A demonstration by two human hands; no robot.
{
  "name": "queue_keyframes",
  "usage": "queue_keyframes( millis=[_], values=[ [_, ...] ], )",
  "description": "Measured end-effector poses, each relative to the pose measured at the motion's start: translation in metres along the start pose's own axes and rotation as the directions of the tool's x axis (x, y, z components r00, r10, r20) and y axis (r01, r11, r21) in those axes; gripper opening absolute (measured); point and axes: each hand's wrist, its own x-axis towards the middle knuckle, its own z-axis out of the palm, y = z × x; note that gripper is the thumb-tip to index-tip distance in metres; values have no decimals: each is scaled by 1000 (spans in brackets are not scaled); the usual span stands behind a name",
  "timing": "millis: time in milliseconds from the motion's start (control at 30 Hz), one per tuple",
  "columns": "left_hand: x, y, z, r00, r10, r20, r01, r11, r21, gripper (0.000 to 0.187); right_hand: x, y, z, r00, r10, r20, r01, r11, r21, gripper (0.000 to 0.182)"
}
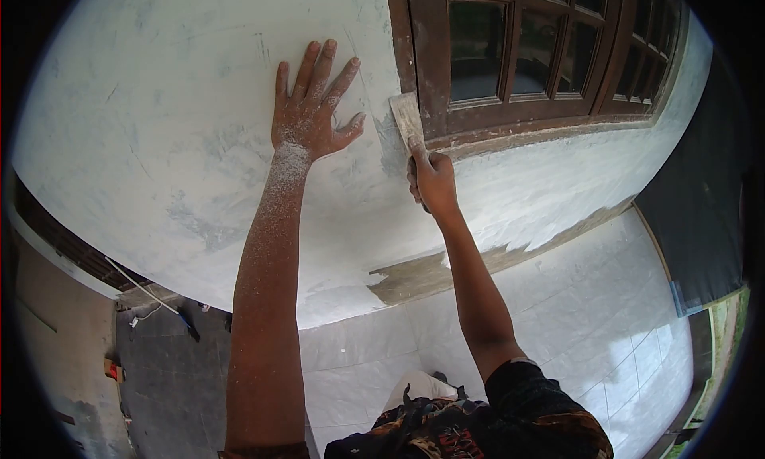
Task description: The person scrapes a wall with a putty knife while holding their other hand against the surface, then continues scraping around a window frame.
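Observation:
My left hand [313,112] lies flat against the white plastered wall [191,100], fingers spread, with pale dust over its wrist and forearm. My right hand [434,180] is wrapped round the handle of a putty knife [407,116]. The knife's wide blade, coated with whitish residue, points up and rests by the wall's edge beside the brown wooden window frame [434,68]. Grey smears and patches mark the wall around both hands. Most of the knife's handle is hidden in my fist.
Glass panes [476,49] fill the window at upper right. Below the wall, a bare brownish strip [414,280] meets the light tiled floor [550,300]. A dark sheet [693,204] hangs at the right. Dark floor tiles [171,379] and a thin pole [147,290] are at lower left.

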Motion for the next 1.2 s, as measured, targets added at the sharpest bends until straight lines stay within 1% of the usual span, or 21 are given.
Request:
queue_keyframes(
  millis=[133,233,300,433,500,633,700,833,900,1033,1100,1133,1200],
  values=[
    [0,-1,2,1000,-1,-3,1,1000,-5,88,-9,16,-6,1000,20,8,-20,998,-56,58],
    [0,0,1,1000,-3,10,3,1000,7,88,-13,25,-10,997,75,-17,-76,994,-81,57],
    [0,1,-1,1000,-1,9,1,1000,13,87,-4,16,-8,1000,4,-12,-5,995,-98,57],
    [1,1,0,1000,2,-31,-3,999,-54,87,-5,12,-6,1000,-1,-32,0,998,-60,57],
    [0,1,0,999,0,-40,-3,998,-65,86,-14,27,-9,997,67,-23,-68,996,-64,56],
    [0,1,1,999,2,-33,-5,997,-77,86,-15,16,-6,996,85,-28,-87,993,-77,55],
    [0,0,1,999,5,-41,-8,997,-78,86,-8,2,-1,998,63,-19,-63,998,-3,55],
    [-2,0,0,999,3,-33,-5,998,-63,86,-18,19,-3,996,84,-21,-85,996,-33,55],
    [0,0,2,998,6,-58,-10,997,-71,86,-24,26,-8,990,143,-9,-143,989,-29,54],
    [0,0,0,998,6,-65,-10,998,-67,85,-13,16,0,994,101,-41,-103,994,-43,54],
    [0,1,0,999,0,-52,-4,997,-74,85,-10,23,3,997,41,-66,-45,997,-60,54],
    [0,1,1,998,-2,-55,-2,997,-74,85,-10,29,3,997,38,-65,-42,997,-62,54],
    [0,0,2,996,12,-83,-20,996,-85,86,-19,46,3,993,23,-114,-41,987,-158,61]
  ],
)
